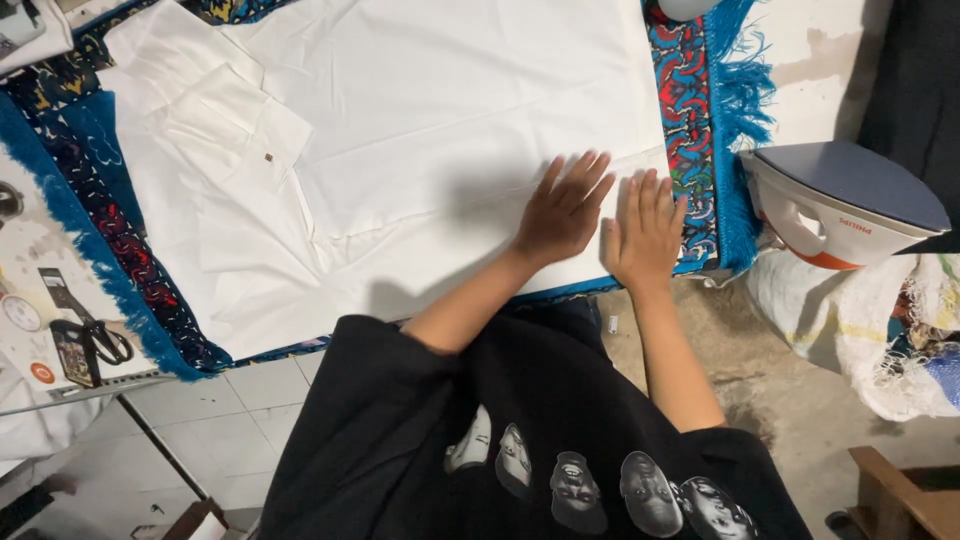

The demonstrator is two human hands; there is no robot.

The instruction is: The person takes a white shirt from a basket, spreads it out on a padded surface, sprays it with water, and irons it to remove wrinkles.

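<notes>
A white shirt [400, 130] lies spread flat on a blue patterned cloth [690, 130] that covers the table. Its collar and a small button sit at the left. My left hand [562, 208] presses flat on the shirt near its right edge, fingers spread. Beside it my right hand [645, 228] also lies flat, palm down, at the shirt's right hem close to the table's front edge. Neither hand holds anything.
A white and orange clothes iron [840, 205] rests on its side to the right of the table, above a white sack [860, 320]. Black scissors [100, 340] lie on a patterned surface at the far left. Tiled floor shows below.
</notes>
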